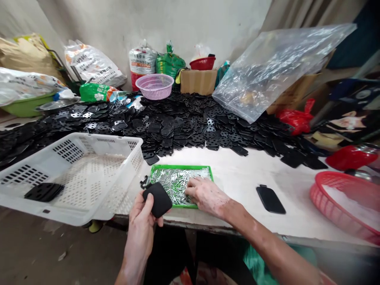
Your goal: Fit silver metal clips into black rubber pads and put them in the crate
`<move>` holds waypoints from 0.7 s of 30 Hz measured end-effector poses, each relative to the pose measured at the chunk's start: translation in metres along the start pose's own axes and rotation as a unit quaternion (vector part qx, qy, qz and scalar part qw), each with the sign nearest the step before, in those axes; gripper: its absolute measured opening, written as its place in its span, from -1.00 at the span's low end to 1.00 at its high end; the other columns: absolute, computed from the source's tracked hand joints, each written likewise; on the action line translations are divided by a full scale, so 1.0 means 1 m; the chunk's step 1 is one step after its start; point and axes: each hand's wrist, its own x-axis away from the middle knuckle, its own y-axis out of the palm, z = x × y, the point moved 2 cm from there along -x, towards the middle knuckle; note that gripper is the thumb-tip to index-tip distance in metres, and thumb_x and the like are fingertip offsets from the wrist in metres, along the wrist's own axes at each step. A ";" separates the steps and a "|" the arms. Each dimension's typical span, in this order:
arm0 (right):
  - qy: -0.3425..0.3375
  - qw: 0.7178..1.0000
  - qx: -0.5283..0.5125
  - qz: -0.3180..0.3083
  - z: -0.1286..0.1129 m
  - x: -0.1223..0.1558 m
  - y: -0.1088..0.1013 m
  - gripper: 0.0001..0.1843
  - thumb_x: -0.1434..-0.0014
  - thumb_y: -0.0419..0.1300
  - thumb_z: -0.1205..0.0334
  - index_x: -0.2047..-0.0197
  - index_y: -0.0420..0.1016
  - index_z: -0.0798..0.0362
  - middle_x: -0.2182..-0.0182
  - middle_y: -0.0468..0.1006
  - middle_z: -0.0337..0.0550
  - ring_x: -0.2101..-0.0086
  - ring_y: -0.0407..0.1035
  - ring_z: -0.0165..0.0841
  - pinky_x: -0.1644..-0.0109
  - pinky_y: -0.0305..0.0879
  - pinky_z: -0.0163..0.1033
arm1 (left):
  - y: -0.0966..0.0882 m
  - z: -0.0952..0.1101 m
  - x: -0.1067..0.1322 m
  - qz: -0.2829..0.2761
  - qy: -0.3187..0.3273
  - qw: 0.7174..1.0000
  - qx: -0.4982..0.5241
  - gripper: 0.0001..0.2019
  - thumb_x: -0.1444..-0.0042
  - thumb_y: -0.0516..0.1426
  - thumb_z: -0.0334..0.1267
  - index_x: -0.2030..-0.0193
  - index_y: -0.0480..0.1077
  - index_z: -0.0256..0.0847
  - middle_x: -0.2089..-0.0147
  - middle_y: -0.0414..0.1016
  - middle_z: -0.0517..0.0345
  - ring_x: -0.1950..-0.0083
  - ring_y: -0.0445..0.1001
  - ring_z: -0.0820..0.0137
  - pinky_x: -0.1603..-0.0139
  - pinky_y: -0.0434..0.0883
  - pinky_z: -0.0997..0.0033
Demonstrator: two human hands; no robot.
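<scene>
My left hand [141, 218] is closed round a black, rounded flat plate [157, 199], held just in front of the table's near edge. My right hand [204, 194] rests palm down on the green tray [181, 168], its fingers curled into the pile of small silver metal pins [172, 182]; whether it has pinched one is hidden. A broad heap of black perforated plates [184, 126] covers the back of the table. A white slotted basket [71, 174] at my left holds a few black plates [44, 191].
A black phone-like slab [270, 199] lies on the white table to the right. A red basket [344, 206] sits at the far right, a pink basket [154, 85], a cardboard box [198, 81] and sacks along the wall, a large clear plastic bag [276, 67] behind.
</scene>
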 end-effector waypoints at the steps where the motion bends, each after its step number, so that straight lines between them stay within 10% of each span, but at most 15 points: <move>1: -0.003 1.000 0.006 -0.010 -0.001 -0.001 0.001 -0.87 -0.22 0.13 0.39 0.30 0.51 0.07 0.25 0.49 -0.08 0.22 0.32 -0.26 0.22 0.13 -0.21 | 0.001 0.000 0.001 -0.009 -0.003 1.000 -0.003 -0.71 -0.14 0.20 -0.06 0.07 0.36 -0.14 0.27 0.45 0.18 0.47 0.44 0.43 0.70 0.19 0.55; 15: 0.108 0.984 -0.100 0.101 0.021 0.006 -0.001 -0.72 -0.31 0.00 0.45 0.20 0.53 0.05 0.29 0.53 -0.16 0.26 0.35 -0.37 0.19 0.17 -0.31 | -0.003 0.002 -0.002 -0.009 0.018 1.000 -0.007 -0.72 -0.06 0.28 -0.15 0.12 0.43 -0.18 0.30 0.44 0.20 0.42 0.38 0.45 0.69 0.23 0.56; 21: 0.006 0.999 -0.028 0.014 0.001 -0.006 0.000 -0.86 -0.25 0.13 0.35 0.24 0.53 0.09 0.24 0.52 -0.09 0.19 0.33 -0.27 0.09 0.18 -0.22 | 0.003 -0.005 0.002 -0.028 -0.002 0.999 -0.018 -0.69 -0.06 0.27 -0.14 0.09 0.43 -0.21 0.30 0.44 0.19 0.42 0.36 0.47 0.67 0.25 0.55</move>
